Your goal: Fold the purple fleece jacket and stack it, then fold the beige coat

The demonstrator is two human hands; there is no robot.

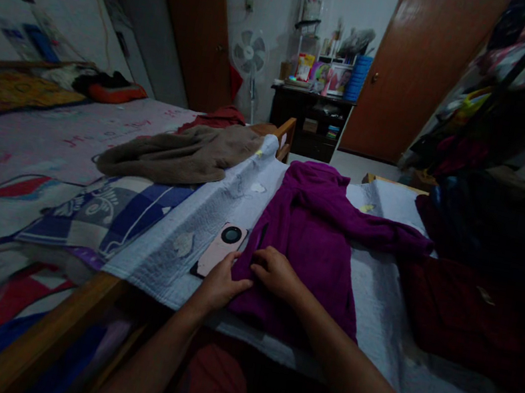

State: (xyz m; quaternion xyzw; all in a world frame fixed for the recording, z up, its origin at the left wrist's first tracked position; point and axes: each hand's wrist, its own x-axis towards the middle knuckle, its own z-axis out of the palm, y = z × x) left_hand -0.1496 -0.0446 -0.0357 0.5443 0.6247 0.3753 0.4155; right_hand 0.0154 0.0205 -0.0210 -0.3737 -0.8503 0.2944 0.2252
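A purple long-sleeved jacket (318,254) lies spread on a light quilted cover, one sleeve stretched to the right. At its lower left edge my left hand (219,284) holds the cloth, thumb on top and the other fingers partly hidden. My right hand (276,273) is closed on the same jacket just beside it, its curled fingers pressing the fabric below a dark slit that looks like a pocket. Close to my left fingers lies a pink phone (218,253) with a round black camera, back side up.
The pale quilted cover (372,290) lies under the jacket. Dark red folded clothes (478,323) are piled on the right. A brown garment (178,154) and a checked blue cloth (101,215) lie left. A wooden rail (50,332) runs at the lower left.
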